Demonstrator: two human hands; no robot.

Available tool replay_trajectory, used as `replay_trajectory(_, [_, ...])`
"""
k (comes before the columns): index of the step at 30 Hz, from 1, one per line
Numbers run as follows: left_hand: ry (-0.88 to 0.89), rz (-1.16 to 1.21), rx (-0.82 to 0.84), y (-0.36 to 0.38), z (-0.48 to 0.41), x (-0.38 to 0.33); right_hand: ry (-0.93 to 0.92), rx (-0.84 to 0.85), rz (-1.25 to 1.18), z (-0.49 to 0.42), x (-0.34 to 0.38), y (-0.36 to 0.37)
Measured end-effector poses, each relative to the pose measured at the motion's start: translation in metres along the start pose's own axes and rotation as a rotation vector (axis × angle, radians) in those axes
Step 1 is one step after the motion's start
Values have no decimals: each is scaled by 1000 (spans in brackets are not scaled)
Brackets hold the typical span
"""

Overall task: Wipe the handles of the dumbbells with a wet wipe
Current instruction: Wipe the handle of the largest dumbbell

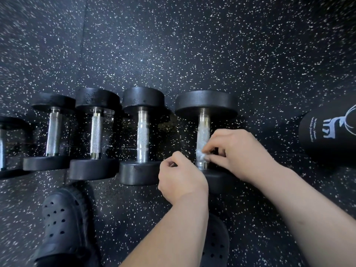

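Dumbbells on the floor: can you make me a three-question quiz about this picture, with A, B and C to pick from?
1. Where is the wet wipe?
A on the rightmost dumbbell's handle
B on the shoe
C on the bottle

2. What colour are the dumbbell ends?
A red
B black
C yellow

3. What is the right hand doing?
A lying flat on the floor
B holding the bottle
C pinching the wipe

Answers:
1 A, the white wad sits against that handle's near end.
2 B, every end is black.
3 C, its fingertips pinch the wipe against the handle.
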State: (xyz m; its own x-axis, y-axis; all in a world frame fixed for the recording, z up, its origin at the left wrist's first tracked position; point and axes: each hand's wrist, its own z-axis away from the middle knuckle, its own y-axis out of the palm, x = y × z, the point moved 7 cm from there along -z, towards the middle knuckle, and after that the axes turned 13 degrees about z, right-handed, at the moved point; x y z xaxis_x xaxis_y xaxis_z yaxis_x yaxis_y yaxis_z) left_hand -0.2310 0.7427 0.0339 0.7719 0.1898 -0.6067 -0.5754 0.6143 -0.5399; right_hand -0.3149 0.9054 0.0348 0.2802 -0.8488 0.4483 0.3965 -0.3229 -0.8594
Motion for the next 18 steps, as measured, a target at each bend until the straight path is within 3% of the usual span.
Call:
replay_trajectory(12, [21,-13,-15,0,-1,0,484,81,-481,11,-30,34])
replay_trajectory(18, [9,-19,1,0,-1,0,737,270,-1079,15,-26,61])
